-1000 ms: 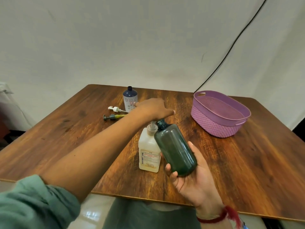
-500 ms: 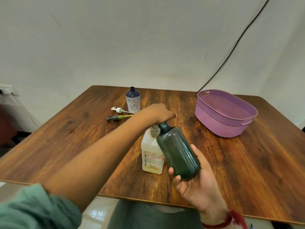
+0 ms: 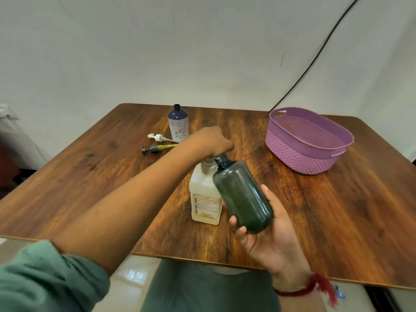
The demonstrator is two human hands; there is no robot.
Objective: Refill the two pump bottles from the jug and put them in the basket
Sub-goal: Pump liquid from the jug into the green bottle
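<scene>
Left grip [image 3: 211,144] atop jug [image 3: 203,199], green bottle [image 3: 243,194] beside, pump heads [image 3: 155,148] beyond.

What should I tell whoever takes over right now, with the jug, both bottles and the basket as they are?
Left hand: fingers curled over the top of the jug.
Right hand: holds the green bottle tilted, open neck beside the jug's top.
Blue bottle stands uncapped at the far side; white pump and grey pump lie beside it.
Basket holds nothing.
Done: both pumps off.
Left: fill both (levels unreadable), refit pumps, basket them.
</scene>
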